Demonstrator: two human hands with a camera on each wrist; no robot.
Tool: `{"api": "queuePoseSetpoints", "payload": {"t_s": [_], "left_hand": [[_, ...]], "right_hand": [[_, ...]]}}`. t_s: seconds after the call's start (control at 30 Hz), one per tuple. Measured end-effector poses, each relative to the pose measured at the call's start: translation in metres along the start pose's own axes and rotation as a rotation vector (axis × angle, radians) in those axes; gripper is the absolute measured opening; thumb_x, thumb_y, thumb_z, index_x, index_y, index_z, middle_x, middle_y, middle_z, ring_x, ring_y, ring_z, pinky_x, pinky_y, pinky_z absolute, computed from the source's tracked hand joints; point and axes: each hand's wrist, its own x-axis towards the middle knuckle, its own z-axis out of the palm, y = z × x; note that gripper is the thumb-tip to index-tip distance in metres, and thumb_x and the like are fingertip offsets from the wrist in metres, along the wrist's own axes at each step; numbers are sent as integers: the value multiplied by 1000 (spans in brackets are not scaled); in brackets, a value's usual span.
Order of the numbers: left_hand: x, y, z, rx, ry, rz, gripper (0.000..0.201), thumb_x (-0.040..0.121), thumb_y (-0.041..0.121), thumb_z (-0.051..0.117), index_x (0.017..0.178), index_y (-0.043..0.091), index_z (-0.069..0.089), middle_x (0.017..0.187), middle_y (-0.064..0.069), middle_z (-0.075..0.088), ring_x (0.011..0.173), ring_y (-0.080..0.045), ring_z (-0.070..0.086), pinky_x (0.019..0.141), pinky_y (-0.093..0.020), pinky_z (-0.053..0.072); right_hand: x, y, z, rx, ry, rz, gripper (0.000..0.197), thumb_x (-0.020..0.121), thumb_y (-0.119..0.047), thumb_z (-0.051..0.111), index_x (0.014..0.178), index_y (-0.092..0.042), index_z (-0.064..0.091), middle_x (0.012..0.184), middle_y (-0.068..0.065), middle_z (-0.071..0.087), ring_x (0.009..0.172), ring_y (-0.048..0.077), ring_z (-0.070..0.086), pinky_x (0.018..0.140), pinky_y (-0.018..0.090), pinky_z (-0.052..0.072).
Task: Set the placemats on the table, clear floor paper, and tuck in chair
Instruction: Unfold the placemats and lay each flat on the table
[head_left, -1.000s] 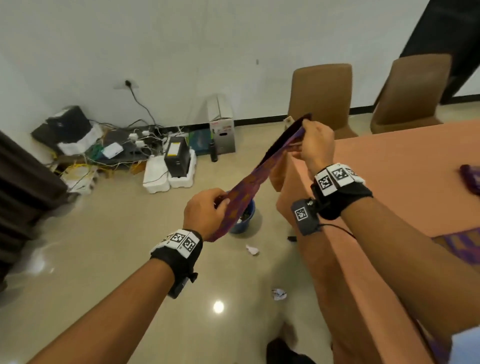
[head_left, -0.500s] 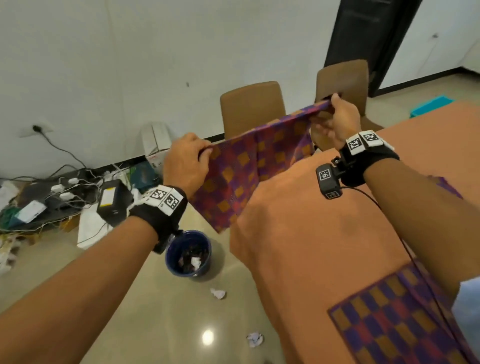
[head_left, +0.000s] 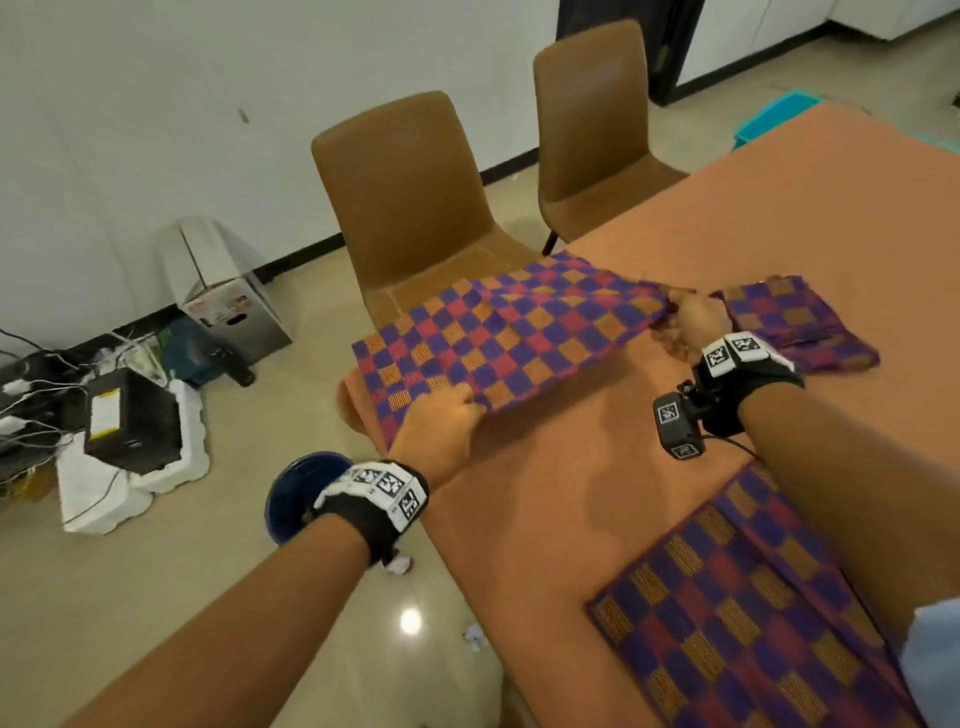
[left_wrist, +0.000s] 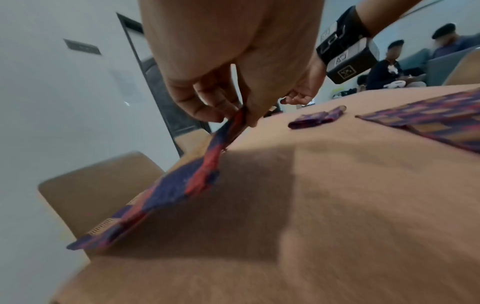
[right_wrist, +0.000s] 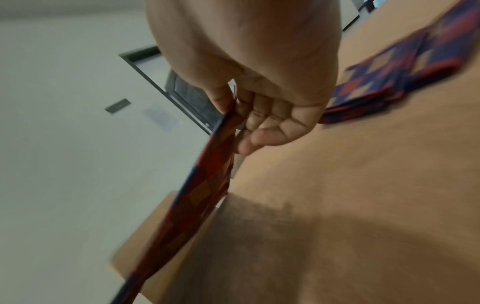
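Left hand (head_left: 441, 431) and right hand (head_left: 685, 327) holding one checked placemat (head_left: 498, 343) over the table (head_left: 597, 467) corner.
I saw each hand pinch an edge of the purple, red and orange placemat, stretched just above the table at 12 o'clock. The blue bin (head_left: 288, 499) at 8 o'clock lay half hidden behind the left wrist, so I could not tell its contents. Only the left wrist view showed seated people (left_wrist: 387, 67), at 2 o'clock.
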Motion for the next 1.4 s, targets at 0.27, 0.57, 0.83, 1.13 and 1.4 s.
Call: {"api": "queuePoseSetpoints", "payload": {"t_s": [0.27,0.57,0.83,1.13,1.4], "left_hand": [[-10,-4,45,-230,-249,-134,30,94,24,55,120,23,70,116,1,70,107,-20,62,91,-33,48],[27,-113,31,-176,-95,-338,41,79,40,56,109,18,74,104,-8,70,101,-29,61,93,-41,47],[25,-131,46,-116,-186,-23,38,77,42,57,106,21,71,103,-5,62,93,-28,59,85,-42,46],[-23,-35,68,-16,-457,112,51,82,67,50,109,24,53,107,1,52,101,-22,50,79,-38,46],[-27,5,60,287,-524,120,32,93,40,40,108,16,56,111,-7,62,104,-28,58,81,-41,47]], "right_hand": [[38,87,-27,-278,-8,170,34,98,-33,48,69,-16,45,64,9,48,31,8,43,29,11,27],[77,117,-53,-365,295,-7,43,68,-50,60,60,-8,60,72,18,72,74,39,71,74,53,60],[57,130,-32,-242,299,76,32,51,-57,66,50,-25,66,44,-1,55,57,28,59,59,43,49],[-21,117,4,-316,391,99,34,80,-47,65,60,-19,61,74,5,69,69,21,64,72,34,54],[-5,109,-1,-290,427,85,38,89,-28,65,54,-13,56,63,10,61,62,24,60,63,38,54]]}}
